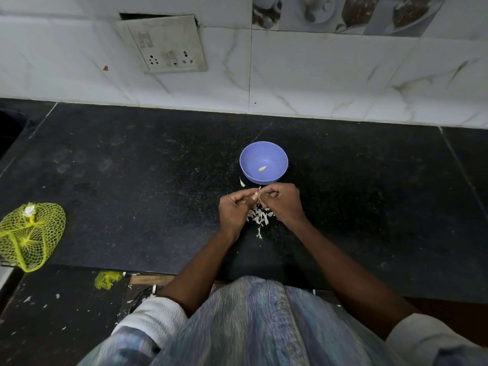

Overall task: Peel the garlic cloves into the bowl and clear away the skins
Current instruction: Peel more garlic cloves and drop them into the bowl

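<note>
A small blue bowl (263,163) stands on the black counter with one peeled garlic clove (262,168) inside. Just in front of it my left hand (236,210) and my right hand (282,203) meet, both pinching a garlic clove (257,194) between their fingertips, a bit of skin sticking up from it. Under and between the hands lies a heap of white garlic skins (260,217). Another unpeeled clove (242,181) lies on the counter left of the bowl's base.
A yellow mesh bag (30,235) lies at the counter's left front edge, with a scrap of the same mesh (107,279) lower down. The tiled wall carries a socket plate (165,44). A dark sink edge (10,125) shows far left.
</note>
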